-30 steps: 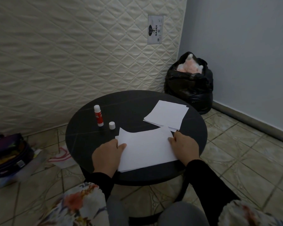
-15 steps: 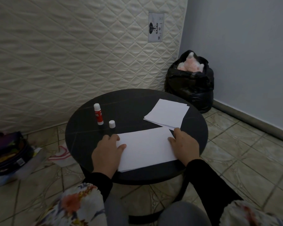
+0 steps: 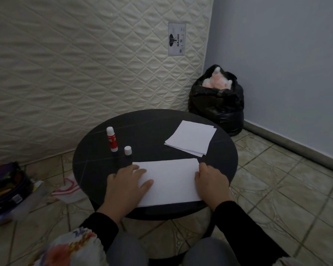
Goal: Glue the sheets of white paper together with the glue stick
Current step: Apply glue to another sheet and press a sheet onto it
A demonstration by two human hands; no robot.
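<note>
White paper sheets [image 3: 170, 181] lie flat and aligned at the near side of the round black table [image 3: 154, 123]. My left hand [image 3: 128, 186] presses flat on their left part, fingers spread. My right hand [image 3: 210, 183] rests on their right edge, fingers curled down on the paper. A red glue stick [image 3: 112, 139] stands upright and uncapped at the table's left, with its white cap [image 3: 127, 150] beside it. A second small stack of white sheets [image 3: 190, 138] lies at the far right of the table.
An upright quilted mattress [image 3: 85, 73] stands behind the table. A black bag [image 3: 217, 102] with pink stuffing sits in the corner. A dark bag [image 3: 6, 187] and a cloth [image 3: 68, 190] lie on the tiled floor at left.
The top sheet, skewed a second ago, now lies squared over the one beneath. My left hand has slid further onto the paper; my right hand stays at the right edge.
</note>
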